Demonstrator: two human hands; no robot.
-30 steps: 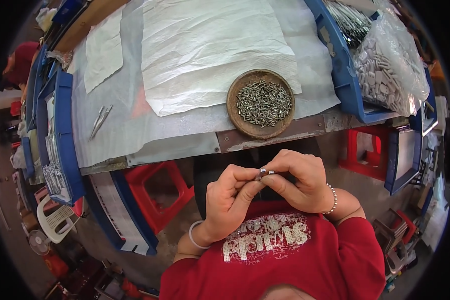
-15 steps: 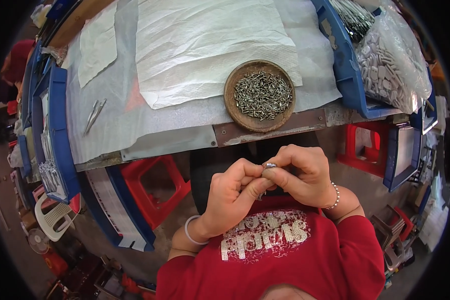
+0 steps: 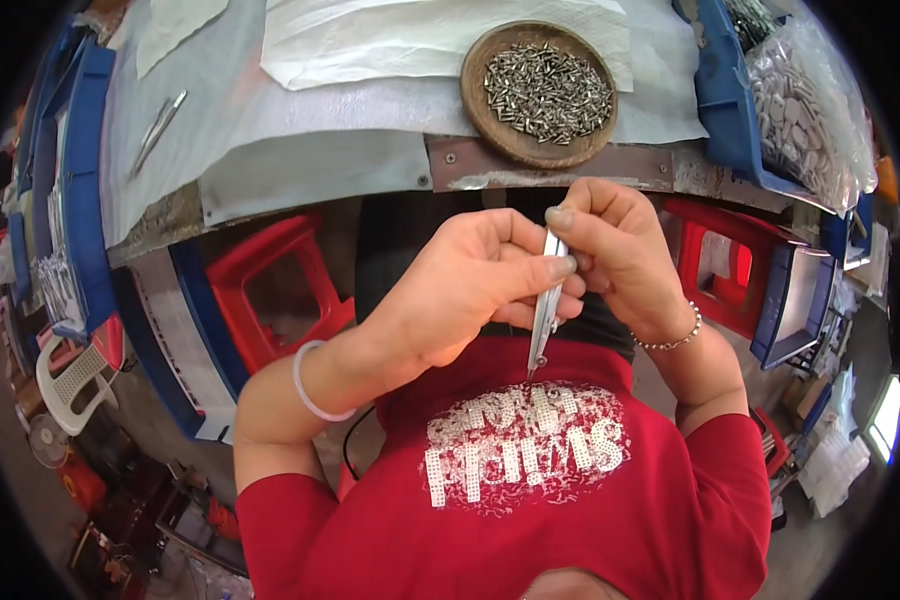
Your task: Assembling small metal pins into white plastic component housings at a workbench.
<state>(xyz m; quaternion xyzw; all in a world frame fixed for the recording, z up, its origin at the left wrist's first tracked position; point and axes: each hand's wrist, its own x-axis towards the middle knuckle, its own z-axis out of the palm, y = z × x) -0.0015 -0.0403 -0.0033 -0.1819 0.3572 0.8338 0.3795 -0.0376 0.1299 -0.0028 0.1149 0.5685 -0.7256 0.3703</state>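
A slim silver metal piece [image 3: 544, 318], long and narrow with a round rivet-like spot and a thin tip at its lower end, stands nearly upright in front of my red shirt. Thumb and fingers of my left hand [image 3: 485, 275] are closed around its middle. At its upper end, my right hand [image 3: 615, 240] pinches it between thumb and forefinger. The exact kind of piece cannot be told. Just beyond my hands, a round wooden bowl [image 3: 482, 112] full of small metal pins [image 3: 550, 92] sits at the table's near edge.
Two slim silver pieces [image 3: 158, 130] lie on the paper-covered table [image 3: 355, 115] at left. Blue bins [image 3: 82, 190] flank it; the right-hand one holds a clear bag of pale flat parts [image 3: 800, 120]. Red stools [image 3: 270, 290] stand below the table on both sides.
The view has shifted, so the table sits higher. The slim metal piece, mostly hidden between my fingers before, now shows lengthwise. My left hand has moved onto its middle, my right to its top.
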